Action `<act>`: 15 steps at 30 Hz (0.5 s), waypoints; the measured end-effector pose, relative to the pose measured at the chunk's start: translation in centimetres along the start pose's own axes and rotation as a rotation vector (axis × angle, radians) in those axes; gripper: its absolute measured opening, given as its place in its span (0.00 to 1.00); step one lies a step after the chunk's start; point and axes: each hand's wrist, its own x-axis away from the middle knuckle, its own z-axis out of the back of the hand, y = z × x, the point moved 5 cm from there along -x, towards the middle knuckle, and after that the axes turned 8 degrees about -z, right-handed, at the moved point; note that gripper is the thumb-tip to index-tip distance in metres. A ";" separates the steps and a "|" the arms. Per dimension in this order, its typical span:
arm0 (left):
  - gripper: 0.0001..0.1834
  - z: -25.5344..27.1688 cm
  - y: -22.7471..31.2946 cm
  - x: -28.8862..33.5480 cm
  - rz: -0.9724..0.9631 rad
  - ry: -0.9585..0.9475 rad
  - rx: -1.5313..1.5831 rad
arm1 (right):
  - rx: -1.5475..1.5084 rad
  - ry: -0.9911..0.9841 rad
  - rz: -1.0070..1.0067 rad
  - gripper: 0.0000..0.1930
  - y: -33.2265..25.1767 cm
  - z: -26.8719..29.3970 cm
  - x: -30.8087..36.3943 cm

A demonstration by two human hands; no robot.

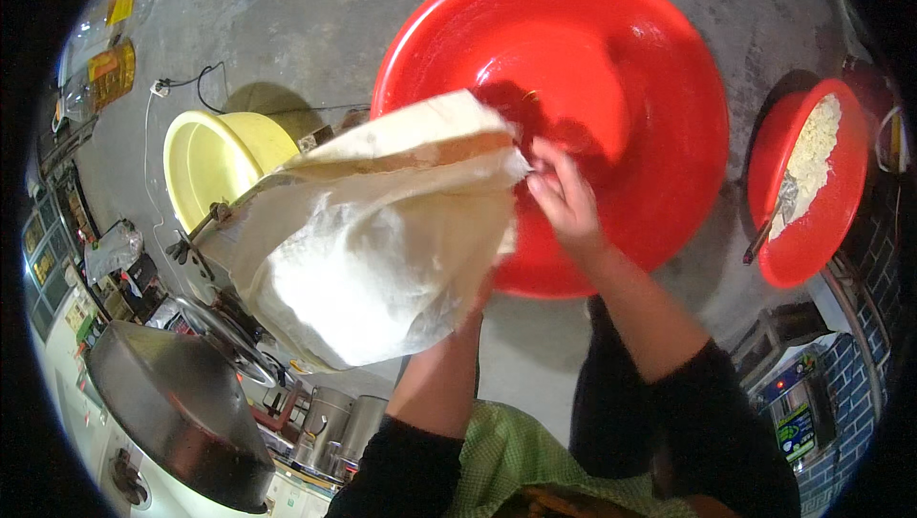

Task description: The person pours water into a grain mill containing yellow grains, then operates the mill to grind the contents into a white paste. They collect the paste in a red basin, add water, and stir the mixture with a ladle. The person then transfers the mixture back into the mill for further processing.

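Note:
A large whitish sack (pixel 382 160) with a wide-open mouth is tilted over the near left rim of a big red basin (pixel 702 126). Bright white powder, like flour (pixel 330 279), shows inside it. My right hand (pixel 568 198) is at the sack's right corner, thumb and fingers closing on its edge. My left forearm (pixel 439 370) reaches up under the sack; the fabric hides the fingers of that hand. The basin's inside looks mostly bare, with pale dusty traces on its wall.
A pale yellow basin (pixel 272 136) stands on the left. On the right, a smaller red basin (pixel 826 232) holds crumbly pale dough (pixel 812 160) and a metal scoop (pixel 783 203). A large metal pan (pixel 172 413) is at lower left. A cable (pixel 201 88) lies on the concrete floor.

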 end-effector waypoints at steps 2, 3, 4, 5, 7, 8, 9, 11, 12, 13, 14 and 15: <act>0.22 0.2 -0.4 -1.0 0.011 0.017 -0.087 | -0.001 -0.013 0.111 0.41 -2.7 -1.5 -3.4; 0.21 0.6 -0.6 -1.4 0.021 0.041 -0.138 | 0.090 -0.045 0.185 0.46 -3.5 -2.5 -4.8; 0.20 1.3 -0.6 -1.5 0.024 0.070 -0.204 | 0.114 -0.075 0.119 0.49 -3.4 -3.4 -6.0; 0.20 2.2 -0.6 -1.4 0.032 0.103 -0.262 | 0.121 -0.072 0.042 0.47 -3.0 -4.1 -7.1; 0.19 4.7 -0.1 0.0 0.048 0.192 -0.380 | -0.312 -0.089 -0.269 0.37 -1.9 -5.8 -10.8; 0.18 6.1 0.1 0.8 0.061 0.234 -0.428 | -0.314 -0.097 -0.240 0.33 -2.4 -6.4 -11.5; 0.17 7.4 0.4 1.7 0.073 0.274 -0.472 | -0.133 -0.088 -0.148 0.30 -3.2 -6.5 -11.9; 0.16 9.5 0.3 3.0 0.101 0.317 -0.524 | -0.116 -0.125 -0.060 0.26 -5.1 -6.7 -12.0; 0.16 10.2 0.0 3.3 0.116 0.330 -0.539 | -0.289 -0.180 -0.039 0.25 -6.2 -6.7 -11.8; 0.15 10.6 -0.2 3.6 0.125 0.331 -0.541 | -0.477 -0.263 0.029 0.24 -7.5 -6.8 -11.4; 0.15 10.8 -0.5 3.9 0.134 0.333 -0.540 | -0.535 -0.258 0.082 0.22 -8.5 -6.6 -11.5; 0.14 10.8 -0.7 4.0 0.138 0.321 -0.537 | -0.361 -0.187 0.058 0.22 -8.9 -6.4 -11.5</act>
